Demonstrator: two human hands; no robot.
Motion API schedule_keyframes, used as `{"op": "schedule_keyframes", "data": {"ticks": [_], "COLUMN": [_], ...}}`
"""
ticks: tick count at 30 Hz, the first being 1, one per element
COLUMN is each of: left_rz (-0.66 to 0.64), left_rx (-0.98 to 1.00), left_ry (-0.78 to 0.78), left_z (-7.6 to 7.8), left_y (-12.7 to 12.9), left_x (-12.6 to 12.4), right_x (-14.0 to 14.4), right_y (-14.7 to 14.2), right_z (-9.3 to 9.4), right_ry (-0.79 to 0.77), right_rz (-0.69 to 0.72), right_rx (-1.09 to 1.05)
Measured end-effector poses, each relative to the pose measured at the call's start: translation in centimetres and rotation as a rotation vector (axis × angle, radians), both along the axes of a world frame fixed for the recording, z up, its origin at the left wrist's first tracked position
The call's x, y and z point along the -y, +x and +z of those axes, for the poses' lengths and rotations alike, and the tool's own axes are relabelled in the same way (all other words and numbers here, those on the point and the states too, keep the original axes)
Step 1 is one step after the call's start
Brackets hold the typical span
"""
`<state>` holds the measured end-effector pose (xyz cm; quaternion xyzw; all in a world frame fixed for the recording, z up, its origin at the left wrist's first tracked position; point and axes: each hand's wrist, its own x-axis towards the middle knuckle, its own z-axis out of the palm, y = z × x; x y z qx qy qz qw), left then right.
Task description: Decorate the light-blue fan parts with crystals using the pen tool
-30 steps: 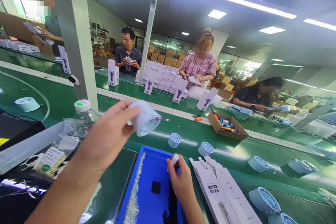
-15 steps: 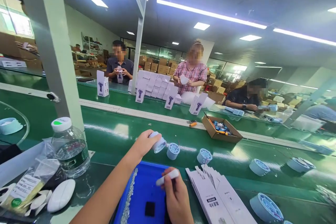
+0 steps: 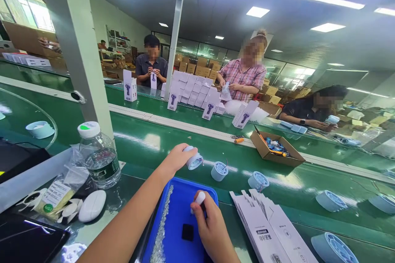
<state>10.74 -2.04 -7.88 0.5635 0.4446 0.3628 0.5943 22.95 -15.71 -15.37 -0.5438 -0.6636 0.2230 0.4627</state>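
My left hand (image 3: 175, 158) reaches out over the green conveyor belt (image 3: 145, 141) and grips a small pale-blue round part (image 3: 194, 160), held low at the belt just past the blue tray (image 3: 175, 209). My right hand (image 3: 210, 226) stays over the tray, closed on a small white cylindrical tool (image 3: 199, 198). Inside the tray lie a strip of tiny white pieces (image 3: 163, 230) and a black square pad (image 3: 187, 232). Two more pale-blue round parts (image 3: 219, 171) (image 3: 258, 181) sit on the belt to the right.
A stack of flat white cartons (image 3: 268, 226) lies right of the tray. A water bottle (image 3: 98, 156), a white oval case (image 3: 91, 205) and a plastic bag (image 3: 58, 191) lie at left. A cardboard box (image 3: 276, 150) sits beyond the belt. Three people work across the line among white boxes (image 3: 194, 92).
My left hand carried the round part from up near the camera down and forward to the belt. My right hand stayed over the tray with the white tool.
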Motion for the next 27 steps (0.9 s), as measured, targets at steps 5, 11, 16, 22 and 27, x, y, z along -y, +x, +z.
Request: {"op": "schedule_keyframes", "data": {"ticks": [5,11,16,22,27], "left_rz": [-0.006,0.018,-0.036,-0.084,-0.004], "left_rx": [0.013,0.041,0.108,0.175,0.127], "left_ry": [-0.063,-0.128,-0.16,-0.168,-0.126], "left_z": [-0.9,-1.5,-0.4,0.7,1.2], "left_y": [0.4,1.1,1.4,1.6,2.9], "left_x": [-0.2,0.1,0.9,1.6,2.6], "right_x": [0.5,0.3,-0.1,-0.3,-0.1], "right_y": [-0.3,0.3,0.8,0.2,0.2], "right_z": [0.5,0.1,0.6,1.3,0.9], "right_ry": [0.088,0.292,0.105,0.069,0.05], "right_rz": [0.073,-0.208,-0.423,-0.43,-0.524], "right_rx": [-0.003,-0.278,-0.589,-0.613,-0.504]}}
